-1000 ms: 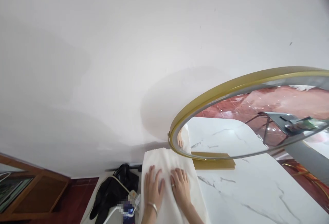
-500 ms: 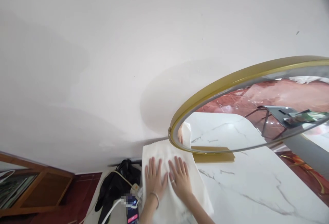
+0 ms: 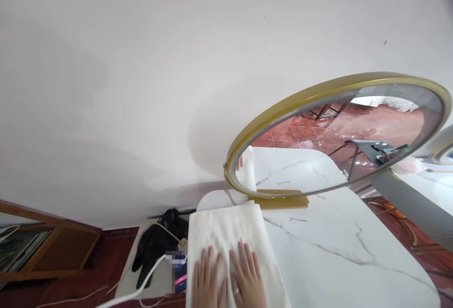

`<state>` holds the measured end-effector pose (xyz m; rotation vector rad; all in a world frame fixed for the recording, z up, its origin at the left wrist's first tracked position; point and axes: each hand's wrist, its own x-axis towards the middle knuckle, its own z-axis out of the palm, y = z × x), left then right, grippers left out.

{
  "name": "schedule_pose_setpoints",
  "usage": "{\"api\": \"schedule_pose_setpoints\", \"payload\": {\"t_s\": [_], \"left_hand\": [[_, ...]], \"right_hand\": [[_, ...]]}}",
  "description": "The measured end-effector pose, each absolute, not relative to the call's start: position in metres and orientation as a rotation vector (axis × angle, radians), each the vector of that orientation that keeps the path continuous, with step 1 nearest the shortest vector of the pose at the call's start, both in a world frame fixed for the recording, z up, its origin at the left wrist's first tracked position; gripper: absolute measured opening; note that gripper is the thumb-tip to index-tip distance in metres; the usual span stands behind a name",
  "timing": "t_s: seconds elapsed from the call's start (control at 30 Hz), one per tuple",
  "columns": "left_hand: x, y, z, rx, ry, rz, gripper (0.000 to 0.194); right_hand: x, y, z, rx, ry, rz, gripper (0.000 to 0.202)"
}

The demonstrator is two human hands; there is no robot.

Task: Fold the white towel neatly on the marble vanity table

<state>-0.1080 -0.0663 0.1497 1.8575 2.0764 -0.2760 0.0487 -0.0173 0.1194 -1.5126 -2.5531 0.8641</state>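
A white cloth (image 3: 226, 225) lies spread on the left part of the marble-patterned white table (image 3: 318, 251), with soft wrinkles running down its middle. My left hand (image 3: 208, 279) rests palm down on it, fingers stretched out. Beside it my right hand (image 3: 247, 277), with a ring on one finger, also lies flat on the cloth, fingers spread. The bottom edge of the view cuts off both wrists. The cloth's far edge lies short of the table's rounded far corner.
A gold-rimmed mirror (image 3: 318, 92) stands on a gold base (image 3: 283, 202) at the table's wall side. Left of the table are a black bag-like item (image 3: 159, 242), a phone (image 3: 180, 275) and white cables (image 3: 141, 291). A wooden cabinet (image 3: 63, 246) stands at far left.
Both hands and the cloth have slid toward me, baring the table's far left corner. The hands stay flat on the cloth. The camera view has shifted slightly.
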Motion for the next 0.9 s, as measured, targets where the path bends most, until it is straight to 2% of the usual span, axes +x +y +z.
{"api": "schedule_pose_setpoints", "payload": {"t_s": [0.1,0.4,0.7,0.9], "left_hand": [[-0.088,-0.084,0.172,1.876,2.091,-0.286,0.075],[-0.048,-0.017,0.152,1.721,1.954,-0.225,0.058],[-0.088,-0.044,0.172,1.671,2.085,-0.39,0.058],[-0.051,-0.028,0.161,1.668,1.995,-0.371,0.062]], "right_hand": [[0.078,-0.034,0.136,-1.404,-2.659,0.774,0.064],[0.1,-0.001,0.119,-1.793,-2.54,0.944,0.063],[0.049,-0.007,0.132,-1.61,-2.599,1.085,0.06],[0.089,-0.001,0.125,-1.671,-2.588,1.06,0.056]]}}
